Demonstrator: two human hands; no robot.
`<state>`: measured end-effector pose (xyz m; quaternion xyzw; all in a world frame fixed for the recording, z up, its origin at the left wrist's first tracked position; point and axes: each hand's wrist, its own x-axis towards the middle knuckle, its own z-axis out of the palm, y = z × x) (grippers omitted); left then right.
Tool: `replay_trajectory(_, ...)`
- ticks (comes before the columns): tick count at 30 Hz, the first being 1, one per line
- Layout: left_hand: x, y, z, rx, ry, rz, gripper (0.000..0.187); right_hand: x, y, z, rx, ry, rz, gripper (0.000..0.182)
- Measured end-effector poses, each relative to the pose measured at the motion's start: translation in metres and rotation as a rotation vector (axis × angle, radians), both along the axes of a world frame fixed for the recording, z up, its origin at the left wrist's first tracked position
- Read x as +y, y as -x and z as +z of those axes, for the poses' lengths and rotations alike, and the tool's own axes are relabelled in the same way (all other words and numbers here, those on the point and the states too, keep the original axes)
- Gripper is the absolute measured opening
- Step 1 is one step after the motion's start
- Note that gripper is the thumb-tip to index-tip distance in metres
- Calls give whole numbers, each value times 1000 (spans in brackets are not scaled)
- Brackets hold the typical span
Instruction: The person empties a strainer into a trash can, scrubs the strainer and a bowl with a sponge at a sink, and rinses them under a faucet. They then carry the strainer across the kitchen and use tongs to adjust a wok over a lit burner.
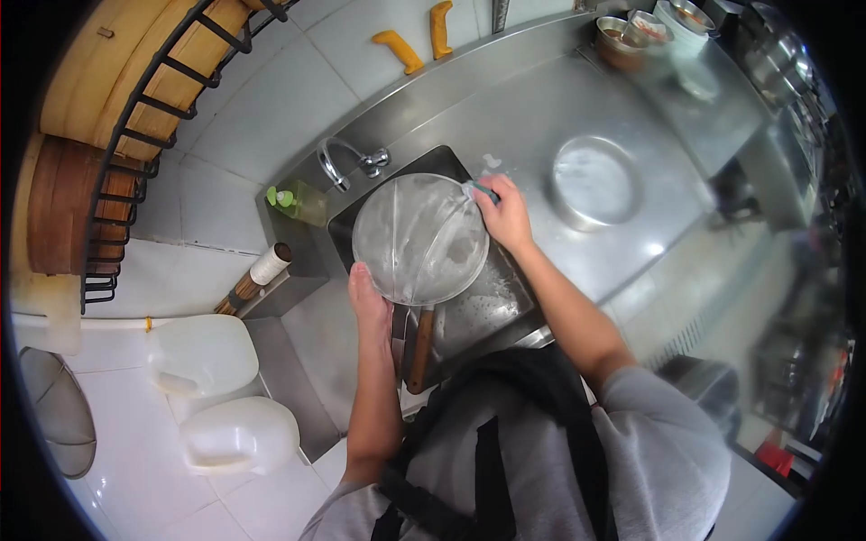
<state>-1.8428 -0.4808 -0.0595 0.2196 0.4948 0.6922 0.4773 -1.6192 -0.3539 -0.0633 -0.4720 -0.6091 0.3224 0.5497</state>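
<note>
Over the sink (pixel 532 329) I hold a large round strainer (pixel 419 239), greyish, with two ribs across its face and whitish foam on it. My left hand (pixel 371 298) grips its lower left rim, the fingers partly hidden beneath. At the upper right rim, my right hand (pixel 507 216) is closed on a dark green scouring pad (pixel 485 192) with suds beside it, pressed against the edge. A wooden handle (pixel 421 350) sticks out below the strainer, toward me; its far end is hidden under the strainer.
Behind the sink stand a faucet (pixel 334 167) and a green-topped soap bottle (pixel 302 202). A sudsy round metal pan (pixel 595 183) sits on the steel counter at right. A bamboo brush (pixel 254 279) and white jugs (pixel 203 356) are at left; bowls (pixel 622 41) stand far right.
</note>
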Motion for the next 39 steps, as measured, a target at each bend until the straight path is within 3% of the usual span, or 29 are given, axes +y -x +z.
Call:
replay_trajectory(3,1,-2,7,48,-29,-28,35,18,9,19,-129,-25,83,16)
replay_trajectory(5,1,0,10,169,-60,-105,31,19,24,33,-243,-283,168,17)
replay_trajectory(6,0,0,6,167,-62,-100,31,13,33,41,-244,-285,173,17)
replay_trajectory(9,2,5,-3,368,-36,-74,29,-20,45,67,-268,-369,411,17)
replay_trajectory(12,-13,10,-4,412,-16,-53,28,14,35,29,-227,-264,264,17)
replay_trajectory(13,-16,8,4,435,-17,-58,28,26,34,22,-104,-127,156,17)
replay_trajectory(18,-12,4,3,550,64,51,28,-25,44,45,-239,-396,315,18)
replay_trajectory(20,-7,4,6,474,-19,-93,28,-31,44,55,-249,-360,411,19)
replay_trajectory(21,-7,0,13,473,-16,-102,28,-21,42,46,-250,-354,404,19)
replay_trajectory(23,-8,-9,29,669,-46,-136,29,23,33,21,-300,-226,146,18)
replay_trajectory(24,-8,-6,21,670,-47,-135,29,38,22,18,-320,-109,109,18)
replay_trajectory(25,-7,0,12,494,-51,-114,29,44,10,25,-335,6,71,18)
replay_trajectory(26,-4,7,3,317,-58,-91,29,44,-7,29,-347,-94,-14,18)
replay_trajectory(28,-3,0,28,248,-19,-20,31,48,-47,34,-383,-279,-207,20)
replay_trajectory(29,-4,0,37,183,15,43,34,39,-65,49,-340,-148,-315,19)
replay_trajectory(30,-2,4,33,181,18,70,34,38,-87,55,-477,-106,-447,24)
replay_trajectory(32,2,13,17,234,74,16,36,52,-134,44,-639,301,-439,33)
replay_trajectory(33,7,8,9,402,139,129,30,58,-147,37,-726,459,-375,39)
replay_trajectory(34,12,6,2,398,141,136,30,62,-158,29,-811,619,-316,44)
replay_trajectory(36,20,1,-11,461,152,-5,30,68,-174,-1,-885,668,-217,50)
replay_trajectory(38,24,-15,2,344,195,-64,30,73,-186,-18,-975,657,-20,56)
replay_trajectory(39,25,-22,9,108,210,-83,32,79,-194,-23,-963,683,32,54)
